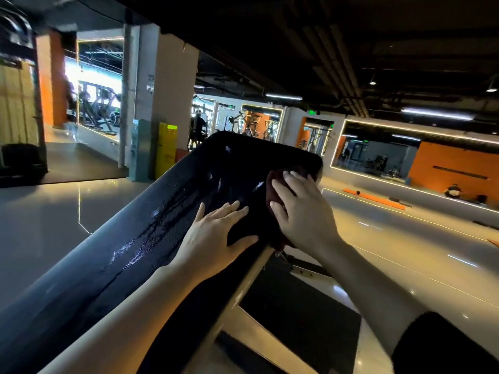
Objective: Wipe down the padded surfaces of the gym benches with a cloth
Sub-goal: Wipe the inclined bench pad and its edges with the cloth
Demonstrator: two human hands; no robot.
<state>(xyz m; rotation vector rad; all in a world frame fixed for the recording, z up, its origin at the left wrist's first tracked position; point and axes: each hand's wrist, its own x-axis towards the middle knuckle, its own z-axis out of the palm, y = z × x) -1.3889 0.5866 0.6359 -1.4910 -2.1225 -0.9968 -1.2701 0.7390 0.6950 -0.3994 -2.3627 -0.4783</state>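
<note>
While the head camera tilts, the black bench pad (172, 211) runs as a long diagonal from the lower left of the frame up to its rounded end at centre right; glossy wet streaks show along its face. Dark red cloth (272, 190) lies near that upper end, on the pad's right edge. Right hand (299, 209) covers the cloth, fingers spread and bent over it, pressing it to the pad. Left hand (213, 233) lies flat on the pad just below-left of the cloth, fingers straight, gripping nothing. Pale metal frame (243, 290) shows under the pad, lower centre. Yellow cabinet (166, 149) stands behind, centre left.
</note>
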